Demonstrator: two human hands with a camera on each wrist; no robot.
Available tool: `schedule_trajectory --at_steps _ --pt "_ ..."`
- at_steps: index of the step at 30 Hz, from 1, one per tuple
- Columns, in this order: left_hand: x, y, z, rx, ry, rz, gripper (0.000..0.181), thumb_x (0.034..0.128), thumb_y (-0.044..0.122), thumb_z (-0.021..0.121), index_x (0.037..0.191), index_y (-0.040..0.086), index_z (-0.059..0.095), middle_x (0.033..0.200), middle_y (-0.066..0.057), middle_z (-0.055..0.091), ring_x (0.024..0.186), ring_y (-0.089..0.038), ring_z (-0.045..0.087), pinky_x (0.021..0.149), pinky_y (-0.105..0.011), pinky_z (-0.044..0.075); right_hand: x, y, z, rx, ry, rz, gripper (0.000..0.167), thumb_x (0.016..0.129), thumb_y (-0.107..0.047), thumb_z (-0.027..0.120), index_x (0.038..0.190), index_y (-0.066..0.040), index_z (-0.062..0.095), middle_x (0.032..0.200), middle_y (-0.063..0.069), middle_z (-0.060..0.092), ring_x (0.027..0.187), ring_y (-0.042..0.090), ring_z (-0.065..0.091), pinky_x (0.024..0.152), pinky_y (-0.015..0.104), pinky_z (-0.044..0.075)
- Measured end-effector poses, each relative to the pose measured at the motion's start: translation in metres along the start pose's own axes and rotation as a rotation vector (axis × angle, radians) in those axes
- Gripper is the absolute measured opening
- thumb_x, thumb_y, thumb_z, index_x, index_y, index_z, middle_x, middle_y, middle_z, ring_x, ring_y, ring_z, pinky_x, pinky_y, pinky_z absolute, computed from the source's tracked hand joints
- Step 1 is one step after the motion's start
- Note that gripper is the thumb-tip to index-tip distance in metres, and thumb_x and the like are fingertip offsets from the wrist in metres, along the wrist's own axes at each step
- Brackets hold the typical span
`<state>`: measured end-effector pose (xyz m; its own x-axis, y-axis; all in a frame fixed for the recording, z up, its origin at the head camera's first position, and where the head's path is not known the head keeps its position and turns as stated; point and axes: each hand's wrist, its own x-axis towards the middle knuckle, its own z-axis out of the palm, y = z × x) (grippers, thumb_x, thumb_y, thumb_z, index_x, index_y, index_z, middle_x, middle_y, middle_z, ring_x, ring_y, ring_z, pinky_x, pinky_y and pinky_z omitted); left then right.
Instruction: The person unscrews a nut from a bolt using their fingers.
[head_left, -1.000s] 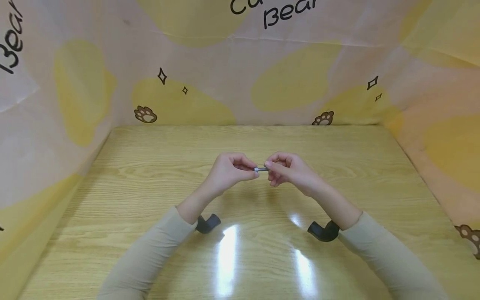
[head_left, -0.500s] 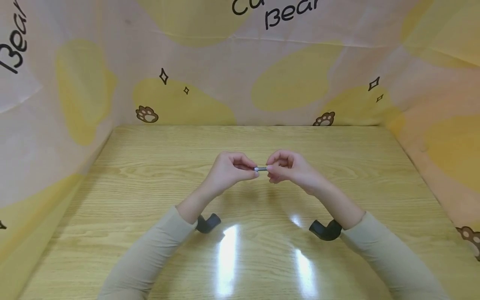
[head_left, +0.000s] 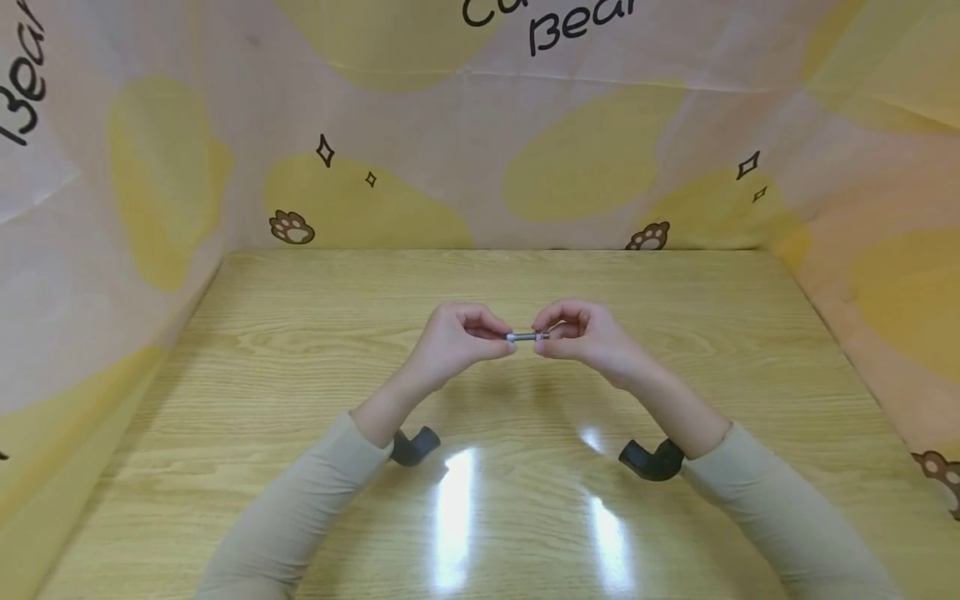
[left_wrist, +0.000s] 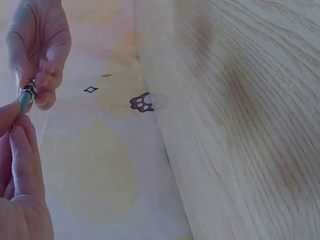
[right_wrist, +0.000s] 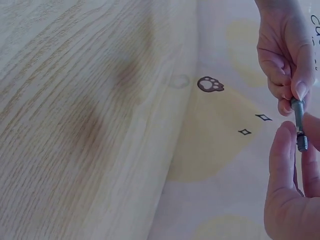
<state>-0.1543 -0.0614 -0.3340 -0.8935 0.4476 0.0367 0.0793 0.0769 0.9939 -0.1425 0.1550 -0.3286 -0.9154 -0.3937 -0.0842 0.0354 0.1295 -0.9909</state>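
Note:
A silver metal bolt (head_left: pixel 523 337) lies level in the air between the two hands, above the table. My left hand (head_left: pixel 467 340) pinches its head end between thumb and fingers. At the bolt's other end, my right hand (head_left: pixel 585 333) holds thumb and fingertips around a small nut (left_wrist: pixel 30 90) on the thread. The thread's tip sticks out past the nut, between the right hand's fingers. The right wrist view also shows the bolt (right_wrist: pixel 299 112), with the left hand (right_wrist: pixel 287 55) at its head. Fingers partly hide the head and the nut.
Below the hands lies a wood-grain table (head_left: pixel 300 333) with bright reflections near the front. Printed cloth walls (head_left: pixel 420 133) stand at its back and sides. A black curved piece (head_left: pixel 416 447) shows by the left wrist, and another black piece (head_left: pixel 651 461) by the right.
The right thumb has moved down, and the right fingers have parted slightly, so the nut and thread tip now show between them. The left hand keeps its pinch almost in place.

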Motion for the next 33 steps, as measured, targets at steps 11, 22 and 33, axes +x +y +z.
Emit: schedule_trajectory --at_steps 11,22,33 --pt "-0.0017 0.0013 0.0001 0.01 -0.003 -0.006 0.014 0.0758 0.001 0.074 0.088 -0.002 0.069 0.085 -0.012 0.069 0.076 -0.022 0.068 0.072 -0.034 0.056 0.0006 0.0005 -0.0004 0.063 0.029 0.031 0.018 0.087 -0.005 0.063 0.1 0.007 0.059 0.083 0.007 0.065 0.072 0.015 0.064 0.072 0.03 0.055" --pt "-0.0006 0.0012 0.0011 0.016 -0.002 -0.002 0.014 0.0755 0.0 0.074 0.088 -0.003 0.069 0.084 -0.012 0.069 0.076 -0.022 0.068 0.072 -0.034 0.056 0.0016 0.0026 -0.0028 0.109 0.021 0.046 0.016 0.089 -0.004 0.06 0.103 0.004 0.06 0.09 0.008 0.064 0.077 0.017 0.066 0.076 0.032 0.055" --pt "0.0002 -0.0011 0.0009 0.014 -0.01 0.0 0.013 0.0757 0.0 0.074 0.088 -0.003 0.069 0.084 -0.012 0.069 0.076 -0.022 0.068 0.073 -0.034 0.056 0.0021 0.0035 -0.004 0.074 0.008 0.053 0.024 0.085 -0.002 0.064 0.108 0.005 0.059 0.094 0.006 0.065 0.083 0.017 0.065 0.08 0.033 0.054"
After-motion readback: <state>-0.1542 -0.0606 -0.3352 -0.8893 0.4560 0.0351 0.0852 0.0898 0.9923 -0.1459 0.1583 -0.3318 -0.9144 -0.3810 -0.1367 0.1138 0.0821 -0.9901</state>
